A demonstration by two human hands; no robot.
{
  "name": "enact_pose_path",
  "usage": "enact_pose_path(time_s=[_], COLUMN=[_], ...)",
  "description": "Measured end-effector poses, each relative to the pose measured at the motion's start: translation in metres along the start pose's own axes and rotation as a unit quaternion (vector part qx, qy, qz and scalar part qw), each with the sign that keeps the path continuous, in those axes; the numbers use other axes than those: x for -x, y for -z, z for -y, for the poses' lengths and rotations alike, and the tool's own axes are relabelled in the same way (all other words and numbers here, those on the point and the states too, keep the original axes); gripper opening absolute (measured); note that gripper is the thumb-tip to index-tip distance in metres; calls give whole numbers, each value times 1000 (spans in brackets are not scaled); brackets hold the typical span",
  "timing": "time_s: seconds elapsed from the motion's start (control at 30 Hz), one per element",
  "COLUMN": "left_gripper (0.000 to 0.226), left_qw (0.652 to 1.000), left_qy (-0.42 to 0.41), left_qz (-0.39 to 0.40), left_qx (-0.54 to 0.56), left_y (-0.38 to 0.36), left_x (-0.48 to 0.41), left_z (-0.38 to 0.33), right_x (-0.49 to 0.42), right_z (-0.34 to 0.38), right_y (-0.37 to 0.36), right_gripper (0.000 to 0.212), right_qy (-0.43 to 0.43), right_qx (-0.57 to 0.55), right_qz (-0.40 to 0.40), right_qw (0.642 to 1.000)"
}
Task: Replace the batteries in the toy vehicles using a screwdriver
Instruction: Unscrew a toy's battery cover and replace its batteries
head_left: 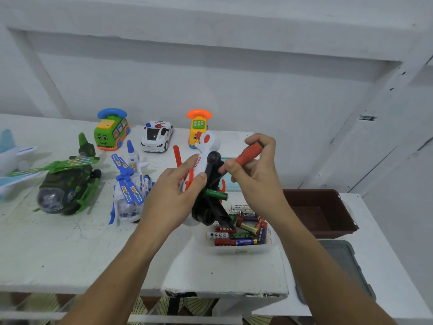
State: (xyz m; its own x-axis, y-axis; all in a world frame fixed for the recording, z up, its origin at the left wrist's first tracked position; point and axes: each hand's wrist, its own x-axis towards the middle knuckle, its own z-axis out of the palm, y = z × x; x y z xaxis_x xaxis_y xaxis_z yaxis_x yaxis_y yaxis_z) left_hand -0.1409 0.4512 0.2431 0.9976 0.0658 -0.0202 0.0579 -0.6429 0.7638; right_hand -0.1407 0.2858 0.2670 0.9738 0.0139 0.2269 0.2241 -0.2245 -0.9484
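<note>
Head view, looking down over a white desk (pixel 70 249). Left hand (pixel 173 191) gripping a white-and-red toy helicopter (pixel 206 148), fingers curled round its body, raised off the desk with the black underside turned toward the camera and the tail pointing up and away. Right hand (pixel 255 170) pinching a screwdriver (pixel 249 152) by its red handle, thin dark shaft angled down-left onto the black underside. Green battery (pixel 216 194) lying across that underside just below the shaft, one end sticking out to the right; seated or loose, cannot tell. Directly beneath, a clear tray (pixel 236 250) holding a jumble of loose batteries (pixel 239 235) in red, blue, green and white. Parked further left on the desk: green helicopter (pixel 68 184), blue-and-white helicopter (pixel 131 191) just beside it, pale blue plane (pixel 11 160) at the frame edge. Lined along the back: green bus (pixel 111 132), white police car (pixel 157 137), yellow phone car (pixel 198 127) partly hidden behind the held toy. Off to the right, brown bin (pixel 321 212), and nearer the camera a grey plastic tray (pixel 346 259).
</note>
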Motion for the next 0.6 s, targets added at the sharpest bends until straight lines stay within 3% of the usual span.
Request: enact_pose_path(time_s=[0.6], left_gripper=[51], left_qw=[998], left_qy=[-10], left_qz=[18], left_qx=[-52], left_y=[-4], left_x=[-3], left_z=[-5], right_x=[-6], right_z=[-2], right_y=[21], right_gripper=[33], right_qy=[-5], right_qx=[-88], right_qz=[-38], right_qw=[995])
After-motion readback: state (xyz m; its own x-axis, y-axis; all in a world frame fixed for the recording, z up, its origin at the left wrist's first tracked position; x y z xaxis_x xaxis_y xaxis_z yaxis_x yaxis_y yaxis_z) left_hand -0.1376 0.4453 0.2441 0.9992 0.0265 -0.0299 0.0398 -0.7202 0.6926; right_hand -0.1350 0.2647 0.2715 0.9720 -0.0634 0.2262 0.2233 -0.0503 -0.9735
